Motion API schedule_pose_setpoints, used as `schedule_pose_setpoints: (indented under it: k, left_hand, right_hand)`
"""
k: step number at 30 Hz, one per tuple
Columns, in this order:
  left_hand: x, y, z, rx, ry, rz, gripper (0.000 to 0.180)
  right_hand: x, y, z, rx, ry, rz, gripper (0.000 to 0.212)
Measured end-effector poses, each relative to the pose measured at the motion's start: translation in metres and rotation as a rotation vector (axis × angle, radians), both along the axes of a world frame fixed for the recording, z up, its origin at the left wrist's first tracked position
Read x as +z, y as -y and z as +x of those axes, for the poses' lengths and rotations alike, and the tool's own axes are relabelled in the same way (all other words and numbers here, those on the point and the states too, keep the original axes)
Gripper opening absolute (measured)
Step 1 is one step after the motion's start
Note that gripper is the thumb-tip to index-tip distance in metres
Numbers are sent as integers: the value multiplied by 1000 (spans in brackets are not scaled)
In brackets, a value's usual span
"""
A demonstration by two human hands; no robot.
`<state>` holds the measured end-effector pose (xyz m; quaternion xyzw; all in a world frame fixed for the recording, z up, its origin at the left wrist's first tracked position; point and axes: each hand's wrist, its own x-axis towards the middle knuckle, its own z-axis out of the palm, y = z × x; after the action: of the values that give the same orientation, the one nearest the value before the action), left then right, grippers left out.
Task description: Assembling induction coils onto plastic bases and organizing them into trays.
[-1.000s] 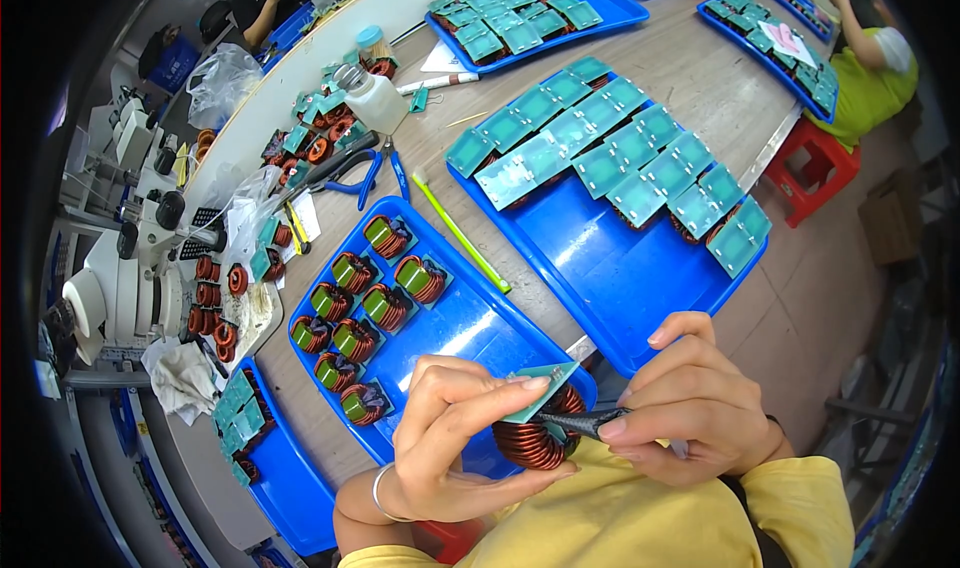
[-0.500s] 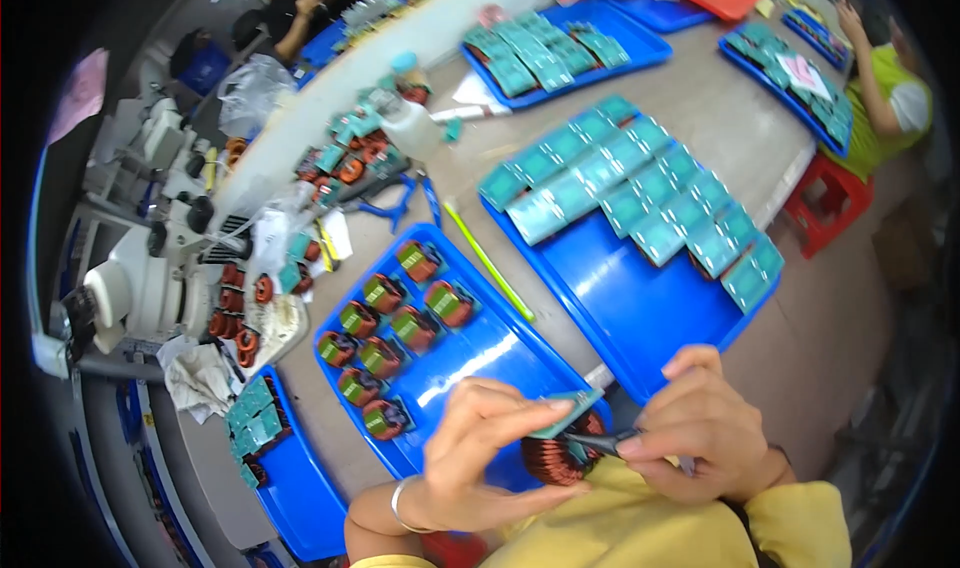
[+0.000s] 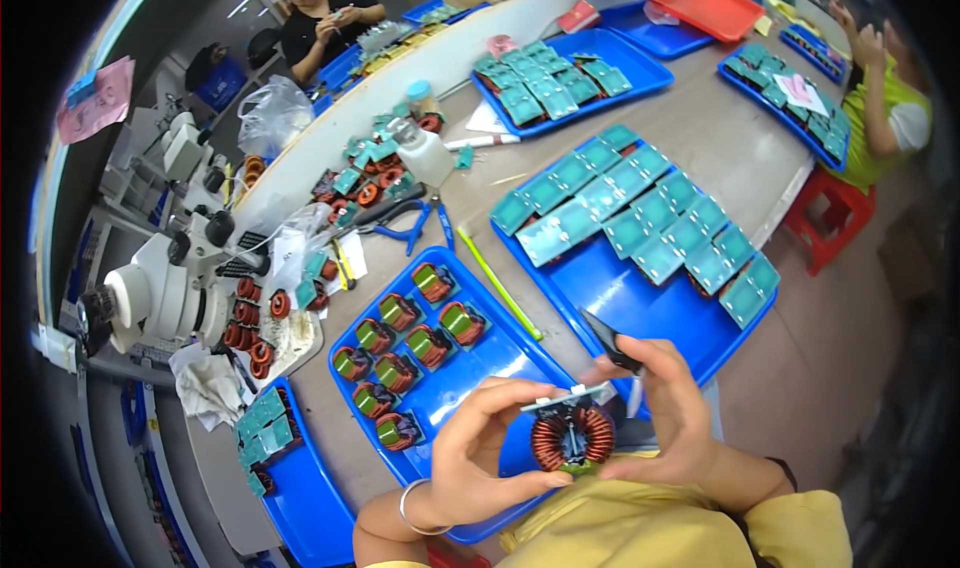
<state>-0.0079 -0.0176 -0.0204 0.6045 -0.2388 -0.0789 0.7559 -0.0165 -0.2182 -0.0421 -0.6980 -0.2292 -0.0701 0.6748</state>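
Observation:
My left hand (image 3: 468, 458) pinches a coil assembly between thumb and fingers. It is a ring-shaped choke coil (image 3: 547, 440) wound with copper wire, below a small green circuit board (image 3: 548, 404), with a yellow-green patch at its bottom. My right hand (image 3: 682, 423) is curled around a dark slim tool (image 3: 606, 340), which slants up and to the left; its exact kind is unclear. The right thumb reaches the coil's lower right side. Beneath the hands lies a blue tray (image 3: 490, 393) holding several similar coils, their yellow-green patches facing up.
A second blue tray (image 3: 640, 343) carries rows of green boards. Blue-handled pliers (image 3: 405, 230), a yellow-green strip (image 3: 500, 288) and a white bottle (image 3: 424, 154) lie or stand beyond. A microscope (image 3: 150, 293) is at left. Two other people work farther off.
The coil has been turned, so its wound ring now faces me. The dark tool, earlier pointing into the coil, has swung away, up and clear of it. My right thumb has come to the coil.

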Motion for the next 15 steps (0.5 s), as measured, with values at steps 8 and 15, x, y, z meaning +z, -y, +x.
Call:
schedule_pose_setpoints:
  k: [8,15]
  left_hand:
    - [-3,3,-2,-7,0,49,67]
    - [-3,-1,0,-128,43,17,66]
  right_hand:
    - [-11,-7,-6,58,-7,167,88]
    - [-6,-5,-10,88,30,246,92]
